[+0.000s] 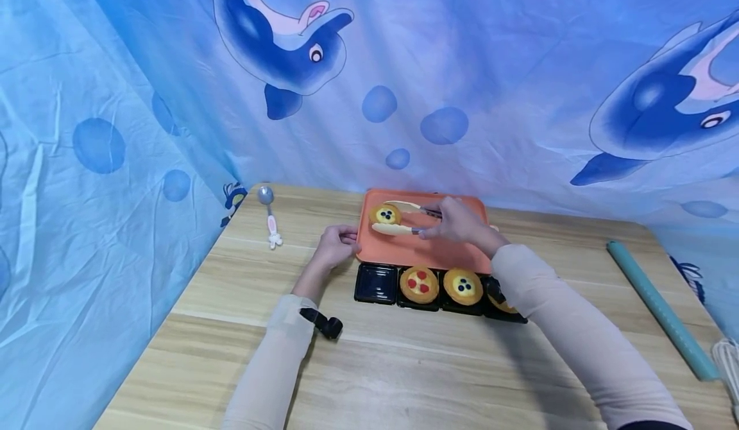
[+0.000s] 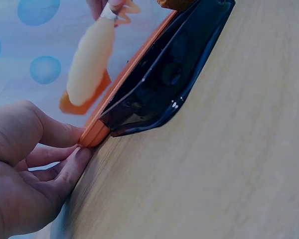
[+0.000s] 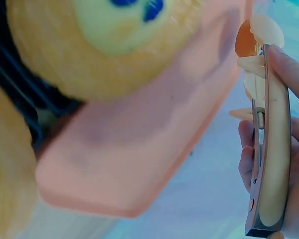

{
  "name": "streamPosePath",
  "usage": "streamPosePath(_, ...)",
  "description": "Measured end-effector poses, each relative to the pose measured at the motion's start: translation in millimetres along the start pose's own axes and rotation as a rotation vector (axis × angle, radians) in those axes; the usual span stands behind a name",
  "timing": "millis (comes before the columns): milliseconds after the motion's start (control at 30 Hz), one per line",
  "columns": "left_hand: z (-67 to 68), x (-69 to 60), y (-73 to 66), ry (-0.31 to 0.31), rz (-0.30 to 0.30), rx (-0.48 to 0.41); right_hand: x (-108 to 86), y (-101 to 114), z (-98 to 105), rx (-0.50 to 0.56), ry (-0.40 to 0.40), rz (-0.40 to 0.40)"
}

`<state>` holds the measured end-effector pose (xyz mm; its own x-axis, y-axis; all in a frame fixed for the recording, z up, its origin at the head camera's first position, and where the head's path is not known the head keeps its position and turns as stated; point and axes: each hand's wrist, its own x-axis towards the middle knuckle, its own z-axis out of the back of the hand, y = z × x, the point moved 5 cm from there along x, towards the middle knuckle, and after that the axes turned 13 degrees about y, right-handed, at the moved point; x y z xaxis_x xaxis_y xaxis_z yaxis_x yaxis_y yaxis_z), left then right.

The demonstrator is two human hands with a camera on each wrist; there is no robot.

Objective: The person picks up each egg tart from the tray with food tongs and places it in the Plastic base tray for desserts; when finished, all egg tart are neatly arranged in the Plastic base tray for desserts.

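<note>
My right hand (image 1: 456, 219) holds a pair of tongs (image 1: 394, 229) with cream tips over the orange tray (image 1: 424, 250). Between those tips is a small egg tart (image 1: 385, 214) topped with blueberries; whether it touches the tray I cannot tell. In the right wrist view, fingers wrap the tongs' long handle (image 3: 275, 149). With thumb and fingertips, my left hand (image 1: 335, 247) pinches the tray's near left corner, seen closely in the left wrist view. A black square box (image 2: 159, 94) stands right against the tray's near edge.
Along the tray's front runs a row of black boxes (image 1: 376, 283). They include a red-topped tart (image 1: 419, 285), a blueberry tart (image 1: 463, 287) and one partly hidden by my right sleeve. A spoon (image 1: 269, 218) lies left, a green rolling pin (image 1: 661, 308) right, a whisk (image 1: 726, 362) beyond it.
</note>
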<state>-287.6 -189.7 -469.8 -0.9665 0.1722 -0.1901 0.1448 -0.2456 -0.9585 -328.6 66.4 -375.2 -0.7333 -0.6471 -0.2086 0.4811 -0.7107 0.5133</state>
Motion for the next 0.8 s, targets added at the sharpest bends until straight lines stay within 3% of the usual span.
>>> streamPosePath(433,-1.5,-2.5,-0.5,0.003,-0.004,0.034,-31.2,6.8,27.6,-0.012,-0.021,0.042)
streamPosePath(800,-0.9,-3.0,-2.3,0.001,-0.015,0.043,-68.4,25.5,22.0,-0.081,-0.044,0.132)
